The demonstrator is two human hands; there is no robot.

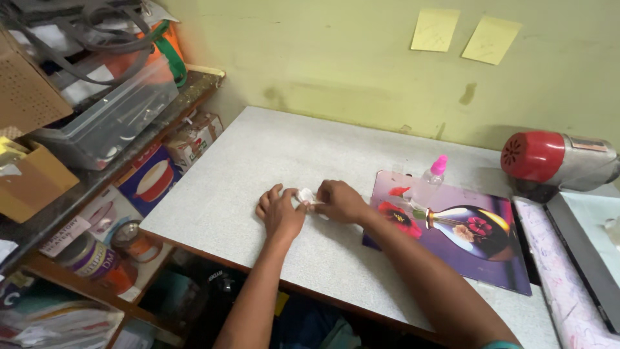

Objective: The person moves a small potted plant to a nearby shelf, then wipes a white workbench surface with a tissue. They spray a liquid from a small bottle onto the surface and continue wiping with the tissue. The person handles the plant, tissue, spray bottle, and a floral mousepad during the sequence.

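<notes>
Between both hands, left hand [279, 212] and right hand [338, 200] pinch a white wad [305, 194]; tugging apart might tear it.

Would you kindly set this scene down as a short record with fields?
Surface: speckled grey table against a yellow-green wall
Left hand: flat on the table, fingertips at a small white piece
Right hand: pinching the same white piece
What the piece is: too small to tell
Beside the right hand: purple flower picture lying flat, clear spray bottle with pink cap on it
Far right: red hair dryer
On the wall: two yellow sticky notes
Left: shelves crowded with boxes and tins
</notes>
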